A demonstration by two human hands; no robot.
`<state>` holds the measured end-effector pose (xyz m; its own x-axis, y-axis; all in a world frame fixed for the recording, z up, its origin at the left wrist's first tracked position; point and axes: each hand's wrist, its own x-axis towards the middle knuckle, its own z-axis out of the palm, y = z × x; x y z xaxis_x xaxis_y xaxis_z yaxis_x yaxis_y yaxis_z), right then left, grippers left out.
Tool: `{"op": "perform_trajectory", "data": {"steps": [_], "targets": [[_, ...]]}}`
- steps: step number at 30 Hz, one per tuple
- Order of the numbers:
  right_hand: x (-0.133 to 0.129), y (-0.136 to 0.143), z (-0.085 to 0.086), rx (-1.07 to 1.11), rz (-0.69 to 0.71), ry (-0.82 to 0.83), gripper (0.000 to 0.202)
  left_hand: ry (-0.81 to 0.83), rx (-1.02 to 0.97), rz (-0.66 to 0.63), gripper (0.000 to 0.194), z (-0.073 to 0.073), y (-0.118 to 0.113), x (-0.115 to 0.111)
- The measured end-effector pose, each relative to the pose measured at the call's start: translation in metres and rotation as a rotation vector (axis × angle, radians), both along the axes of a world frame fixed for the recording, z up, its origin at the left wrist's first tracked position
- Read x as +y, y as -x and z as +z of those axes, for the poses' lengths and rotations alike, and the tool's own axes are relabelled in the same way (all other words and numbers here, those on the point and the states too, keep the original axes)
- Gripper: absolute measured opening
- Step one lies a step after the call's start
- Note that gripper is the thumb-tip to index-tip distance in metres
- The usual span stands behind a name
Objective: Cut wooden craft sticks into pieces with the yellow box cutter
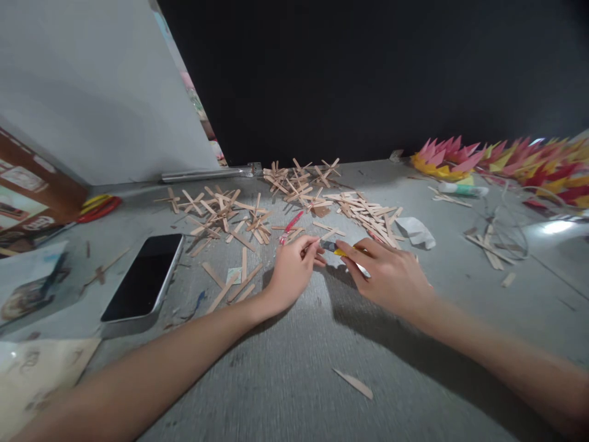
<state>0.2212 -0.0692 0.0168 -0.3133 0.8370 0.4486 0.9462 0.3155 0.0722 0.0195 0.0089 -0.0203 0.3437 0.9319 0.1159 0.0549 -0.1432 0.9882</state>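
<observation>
My right hand (389, 270) grips a utility knife (339, 250) with a yellow body, its grey blade end pointing left. The blade end reaches the fingertips of my left hand (297, 264). Thumb and fingers are pinched together on that left hand, and what lies between them is too small and hidden to make out. Just beyond both hands are a few loose wooden craft sticks (329, 229) and a slim red object (293, 221). A cut, pointed piece of craft stick (354, 384) lies on the grey surface nearer to me.
Star-shaped stick bundles (221, 212) and a pile of craft sticks (363, 212) lie behind my hands. A phone (145, 276) is on the left, beside a brown box (37, 184). Pink and yellow paper pieces (446, 159), a glue tube (462, 189) and white tissue (416, 232) are on the right.
</observation>
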Motion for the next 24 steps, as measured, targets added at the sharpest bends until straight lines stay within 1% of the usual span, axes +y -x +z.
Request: {"op": "perform_trajectory", "data": {"steps": [9, 12, 16, 20, 24], "targets": [[-0.0007, 0.0005, 0.0036, -0.026, 0.001, 0.010, 0.035, 0.052, -0.028, -0.002, 0.023, 0.0005, -0.0016, -0.0007], [-0.0004, 0.0005, 0.0040, -0.040, 0.006, 0.004, 0.035, 0.050, -0.012, -0.017, 0.029, 0.0020, -0.0010, -0.0011], [0.0005, -0.0007, 0.0062, -0.081, 0.013, -0.003, 0.038, 0.046, 0.013, -0.019, 0.027, 0.0030, -0.0008, -0.0009], [0.0007, -0.0019, 0.0093, -0.132, 0.045, -0.007, 0.045, 0.029, 0.032, -0.026, 0.029, 0.0009, -0.0003, 0.0002], [0.0006, -0.0013, 0.0107, -0.107, 0.062, -0.003, 0.043, 0.017, 0.049, -0.037, 0.031, -0.0013, 0.0008, 0.0011]]}}
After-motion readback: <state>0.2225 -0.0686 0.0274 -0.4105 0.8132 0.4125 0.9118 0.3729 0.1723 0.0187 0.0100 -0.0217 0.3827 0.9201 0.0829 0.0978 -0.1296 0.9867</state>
